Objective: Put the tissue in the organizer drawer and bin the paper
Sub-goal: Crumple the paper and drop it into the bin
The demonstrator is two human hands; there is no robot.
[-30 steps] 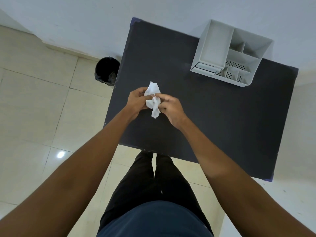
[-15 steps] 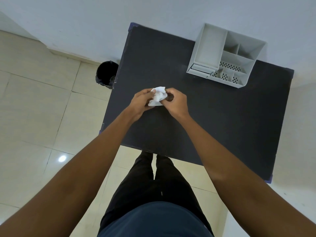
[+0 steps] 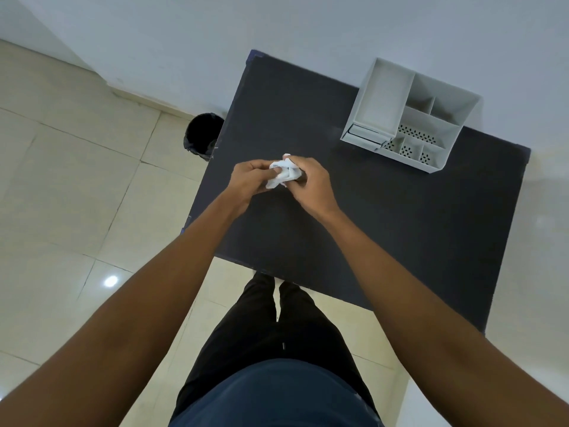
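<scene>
Both your left hand (image 3: pixel 249 178) and right hand (image 3: pixel 309 183) have fingers closed on the crumpled tissue (image 3: pixel 283 174) above the bench (image 3: pixel 385 226), likely compacting it for the organizer drawer (image 3: pixel 368 136).

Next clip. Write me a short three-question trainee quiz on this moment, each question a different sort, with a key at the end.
1. True or false: the crumpled white tissue wad lies loose on the dark grey tabletop.
2. Multiple choice: the round black waste bin stands (a) on the tabletop, (b) on the tiled floor beside the table's left edge, (c) inside the organizer.
3. Fill in: the light grey plastic desk organizer sits near the table's far ____ corner.

Key
1. False: the left hand and the right hand both hold the wad in their grip, above the table.
2. b
3. right
</scene>
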